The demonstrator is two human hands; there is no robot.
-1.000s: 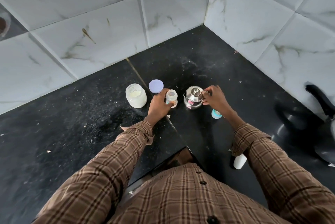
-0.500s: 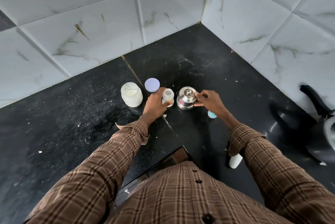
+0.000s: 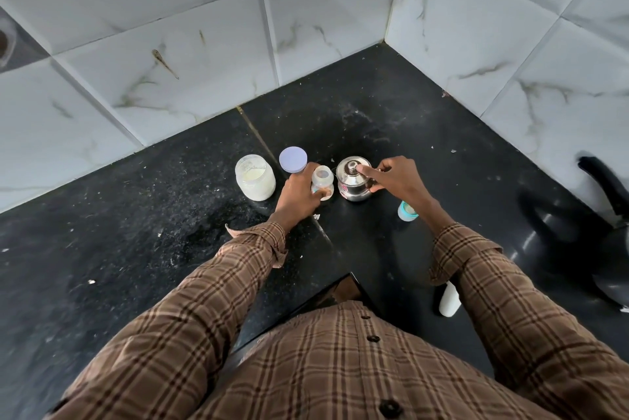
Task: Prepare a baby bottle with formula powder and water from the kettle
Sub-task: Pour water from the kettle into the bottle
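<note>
Head view: left hand (image 3: 296,195) grips the open baby bottle (image 3: 322,182), upright on the black counter (image 3: 102,242). Right hand (image 3: 396,178) is closed around the handle of the steel kettle (image 3: 352,181), index finger on its lid. Formula jar (image 3: 255,181) stands left of the bottle, its lid (image 3: 293,159) just behind.

A single head-worn wide-angle view looks steeply down and forward from above the person's chest onto a black counter (image 3: 102,249) set in a tiled corner. It sits at arm's length: the left hand (image 3: 297,196) and right hand (image 3: 400,178) land near mid-frame, with both plaid sleeves running back toward the lens. The tile walls bow outward beyond the hands. No second view overlaps it.
</note>
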